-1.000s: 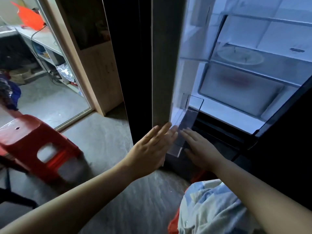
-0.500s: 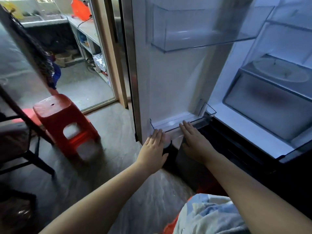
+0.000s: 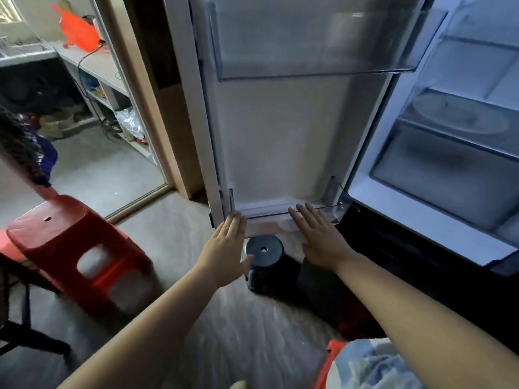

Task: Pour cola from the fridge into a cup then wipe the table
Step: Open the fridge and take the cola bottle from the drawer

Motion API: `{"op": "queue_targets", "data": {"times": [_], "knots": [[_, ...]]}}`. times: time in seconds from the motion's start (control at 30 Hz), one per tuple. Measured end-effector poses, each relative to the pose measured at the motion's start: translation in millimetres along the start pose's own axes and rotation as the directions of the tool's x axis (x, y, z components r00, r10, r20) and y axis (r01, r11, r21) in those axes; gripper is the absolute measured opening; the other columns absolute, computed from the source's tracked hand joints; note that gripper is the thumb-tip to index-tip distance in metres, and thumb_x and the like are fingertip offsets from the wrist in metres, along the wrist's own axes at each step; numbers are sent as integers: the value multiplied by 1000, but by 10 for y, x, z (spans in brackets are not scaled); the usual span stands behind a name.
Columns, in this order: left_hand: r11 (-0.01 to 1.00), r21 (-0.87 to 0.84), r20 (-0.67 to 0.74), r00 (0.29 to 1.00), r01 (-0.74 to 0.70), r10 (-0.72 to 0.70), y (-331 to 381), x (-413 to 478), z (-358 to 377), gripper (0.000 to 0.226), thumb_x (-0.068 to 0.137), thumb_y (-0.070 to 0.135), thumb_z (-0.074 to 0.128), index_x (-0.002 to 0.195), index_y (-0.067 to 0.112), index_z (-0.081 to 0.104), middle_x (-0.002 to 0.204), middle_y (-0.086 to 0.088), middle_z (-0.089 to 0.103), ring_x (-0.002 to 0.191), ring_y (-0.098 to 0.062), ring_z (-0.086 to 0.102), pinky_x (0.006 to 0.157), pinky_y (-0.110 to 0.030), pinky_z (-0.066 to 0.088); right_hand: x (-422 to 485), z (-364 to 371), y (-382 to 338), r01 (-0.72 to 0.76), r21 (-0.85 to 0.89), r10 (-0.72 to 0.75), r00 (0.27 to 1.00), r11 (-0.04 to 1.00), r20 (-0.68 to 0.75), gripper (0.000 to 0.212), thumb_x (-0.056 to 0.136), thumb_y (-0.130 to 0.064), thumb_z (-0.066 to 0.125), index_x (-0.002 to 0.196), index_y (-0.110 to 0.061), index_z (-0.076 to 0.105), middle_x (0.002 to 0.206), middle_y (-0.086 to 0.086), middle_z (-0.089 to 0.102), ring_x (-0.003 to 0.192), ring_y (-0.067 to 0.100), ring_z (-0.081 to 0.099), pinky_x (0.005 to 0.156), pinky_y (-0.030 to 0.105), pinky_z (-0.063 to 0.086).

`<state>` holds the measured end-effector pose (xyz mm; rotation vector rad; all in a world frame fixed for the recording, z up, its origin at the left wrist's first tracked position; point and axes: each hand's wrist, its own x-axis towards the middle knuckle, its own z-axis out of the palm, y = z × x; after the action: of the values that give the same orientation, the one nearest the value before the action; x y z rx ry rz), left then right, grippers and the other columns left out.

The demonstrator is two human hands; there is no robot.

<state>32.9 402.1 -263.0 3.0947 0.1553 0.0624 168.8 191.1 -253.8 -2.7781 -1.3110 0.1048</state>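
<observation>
The fridge door (image 3: 280, 136) stands swung wide, its white inner side facing me. My left hand (image 3: 227, 248) lies flat with straight fingers against the door's lower left corner. My right hand (image 3: 320, 240) presses flat on the clear lower door bin (image 3: 337, 211). A clear upper door bin (image 3: 314, 37) looks empty. To the right, the fridge interior (image 3: 449, 136) shows glass shelves and a drawer. No cola bottle and no cup are in view.
A dark round stool (image 3: 262, 256) stands on the floor just under the door, between my hands. A red plastic stool (image 3: 75, 248) sits to the left. Behind it a doorway opens onto a room with a shelf counter (image 3: 95, 66). Cloth (image 3: 373, 366) lies at bottom right.
The fridge door has swung further open, from edge-on to fully facing me. Both hands stayed flat on its lower edge and moved apart. The dark stool came into view.
</observation>
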Motion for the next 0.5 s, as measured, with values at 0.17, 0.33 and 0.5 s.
{"op": "queue_targets", "data": {"times": [0.17, 0.33, 0.5], "knots": [[983, 46, -29, 983, -178, 179, -301, 98, -10, 86, 86, 42, 57, 149, -1, 19, 157, -19, 19, 147, -30, 13, 118, -34, 3, 167, 120, -135, -75, -29, 72, 991, 997, -111, 80, 82, -18, 53, 151, -17, 12, 153, 10, 26, 143, 30, 14, 119, 43, 0], [989, 50, -32, 989, -142, 144, -208, 89, 63, 91, 88, 45, 53, 150, -2, 6, 158, -21, 5, 147, -32, 2, 120, -39, -1, 151, 88, -50, -29, -86, 19, 993, 996, -115, 84, 77, -11, 58, 150, -14, 17, 150, 12, 32, 141, 32, 22, 119, 44, 8], [992, 70, -29, 994, -102, 104, -93, 105, 26, 92, 93, 49, 47, 149, -2, -5, 159, -21, -3, 147, -33, -6, 110, -39, -21, 135, 96, -109, -46, -69, 38, 992, 997, -117, 84, 79, -16, 60, 151, -13, 15, 153, 14, 28, 142, 33, 19, 119, 46, 7]]}}
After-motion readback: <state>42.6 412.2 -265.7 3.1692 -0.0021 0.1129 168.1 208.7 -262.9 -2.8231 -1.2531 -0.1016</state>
